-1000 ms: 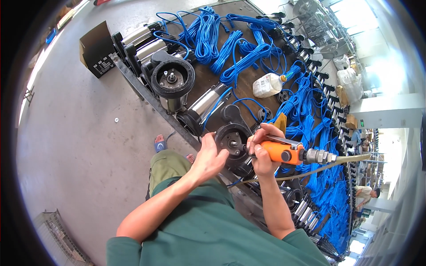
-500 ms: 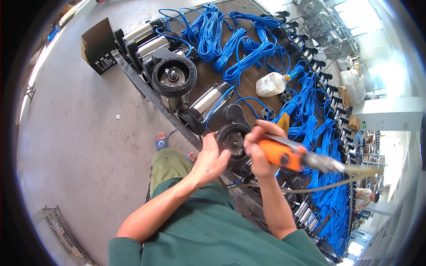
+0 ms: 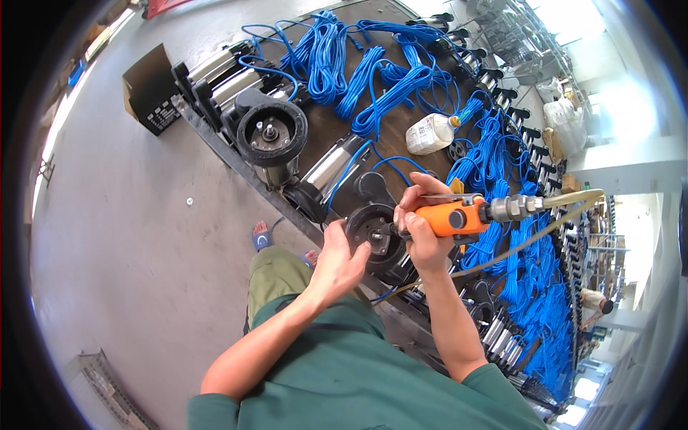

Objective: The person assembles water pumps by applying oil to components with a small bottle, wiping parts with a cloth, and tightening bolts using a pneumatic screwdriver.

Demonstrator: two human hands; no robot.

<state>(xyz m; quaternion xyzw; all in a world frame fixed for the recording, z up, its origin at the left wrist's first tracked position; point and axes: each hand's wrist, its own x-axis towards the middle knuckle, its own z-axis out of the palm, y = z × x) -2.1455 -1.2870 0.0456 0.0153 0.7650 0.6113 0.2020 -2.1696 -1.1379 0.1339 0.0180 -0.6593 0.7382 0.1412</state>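
My left hand point(image 3: 338, 259) grips the near-left rim of a black round pump housing point(image 3: 360, 226), thumb and fingers bent at its edge. The housing lies at the bench's front edge, its open face showing a central shaft. In my right hand point(image 3: 424, 233) is an orange air screwdriver point(image 3: 450, 218), its body pointing right and its bit end at the middle of the housing. A pale hose point(image 3: 573, 198) runs from the metal coupling at its back. My fingers partly hide the driver's front.
Another open round pump point(image 3: 272, 136) stands to the left, beside a silver cylindrical pump point(image 3: 333, 168). Bundles of blue cable point(image 3: 326, 57) cover much of the bench. A white bottle point(image 3: 430, 134) stands beyond my right hand. An open dark carton point(image 3: 149, 89) is at the far left.
The screwdriver has swung so its bit end meets the housing's centre, its back end rising in the picture. My left hand stays on the rim. The whole view has shifted slightly.
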